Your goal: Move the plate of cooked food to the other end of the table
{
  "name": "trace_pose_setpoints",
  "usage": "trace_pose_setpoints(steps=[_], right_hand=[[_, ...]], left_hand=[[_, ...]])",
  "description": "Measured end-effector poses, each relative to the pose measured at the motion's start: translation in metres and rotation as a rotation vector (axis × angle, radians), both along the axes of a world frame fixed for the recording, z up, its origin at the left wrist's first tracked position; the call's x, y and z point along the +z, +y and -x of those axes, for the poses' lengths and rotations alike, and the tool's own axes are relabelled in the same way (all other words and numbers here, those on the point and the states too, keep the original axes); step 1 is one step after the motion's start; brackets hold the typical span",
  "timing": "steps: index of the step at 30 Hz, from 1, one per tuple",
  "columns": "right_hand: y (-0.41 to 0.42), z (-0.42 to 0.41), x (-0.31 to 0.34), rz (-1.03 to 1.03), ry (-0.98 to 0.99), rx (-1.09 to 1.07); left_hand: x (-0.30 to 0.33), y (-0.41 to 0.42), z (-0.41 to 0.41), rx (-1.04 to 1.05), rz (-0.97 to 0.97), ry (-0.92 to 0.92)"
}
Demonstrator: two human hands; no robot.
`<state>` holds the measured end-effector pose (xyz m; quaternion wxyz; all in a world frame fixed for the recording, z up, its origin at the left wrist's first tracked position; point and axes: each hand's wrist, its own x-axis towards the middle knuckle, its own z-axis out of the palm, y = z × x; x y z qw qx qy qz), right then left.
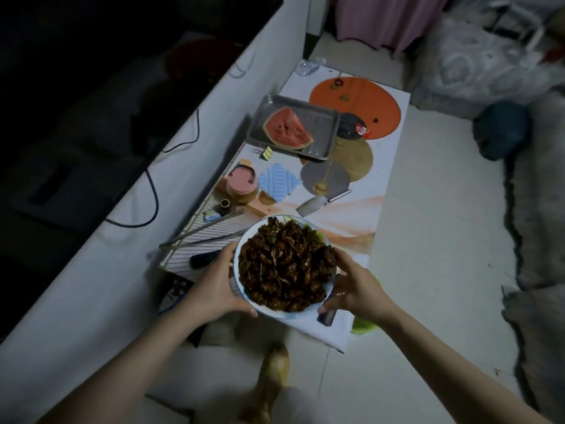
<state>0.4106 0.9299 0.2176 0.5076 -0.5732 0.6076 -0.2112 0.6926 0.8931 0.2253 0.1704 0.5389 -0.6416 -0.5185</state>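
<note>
A white plate (244, 238) heaped with dark brown cooked food (284, 267) is at the near end of the long low table (379, 185). My left hand (218, 286) grips the plate's left rim. My right hand (353, 286) grips its right rim. Whether the plate rests on the table or is held just above it, I cannot tell. The table's far end carries a round orange mat (360, 99).
A metal tray (324, 145) holding a watermelon wedge (286, 128) sits mid-table on the left. A cleaver (321, 201), a pink-lidded jar (241, 186), a blue mat (279, 183), tongs (198, 234) and round mats lie between. A white ledge with cables runs along the left.
</note>
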Motion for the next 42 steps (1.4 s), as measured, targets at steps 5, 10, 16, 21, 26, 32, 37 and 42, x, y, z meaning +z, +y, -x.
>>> trace_pose_setpoints(steps=[5, 10, 16, 21, 26, 32, 37, 42], right_hand=[[-0.03, 0.005, -0.027, -0.009, 0.031, -0.045], [-0.061, 0.006, -0.067, -0.019, 0.132, -0.102], [-0.099, 0.004, -0.129, -0.112, 0.129, -0.17], [-0.119, -0.002, -0.183, -0.166, 0.155, -0.224], [-0.128, -0.005, -0.215, -0.187, 0.207, -0.256], [-0.131, -0.017, -0.232, -0.19, 0.253, -0.253], [-0.132, -0.023, -0.236, -0.176, 0.309, -0.238], [-0.136, -0.017, -0.221, -0.244, 0.409, -0.117]], left_hand=[[-0.03, -0.045, 0.009, -0.053, -0.004, 0.01], [-0.071, -0.095, 0.018, -0.121, -0.026, -0.003], [-0.139, -0.149, 0.022, -0.182, -0.079, -0.061], [-0.195, -0.183, 0.026, -0.24, -0.083, -0.082], [-0.233, -0.199, 0.029, -0.269, -0.103, -0.08], [-0.252, -0.204, 0.024, -0.306, -0.083, -0.08], [-0.255, -0.202, 0.021, -0.32, -0.064, -0.148], [-0.238, -0.203, 0.027, -0.353, -0.069, -0.419]])
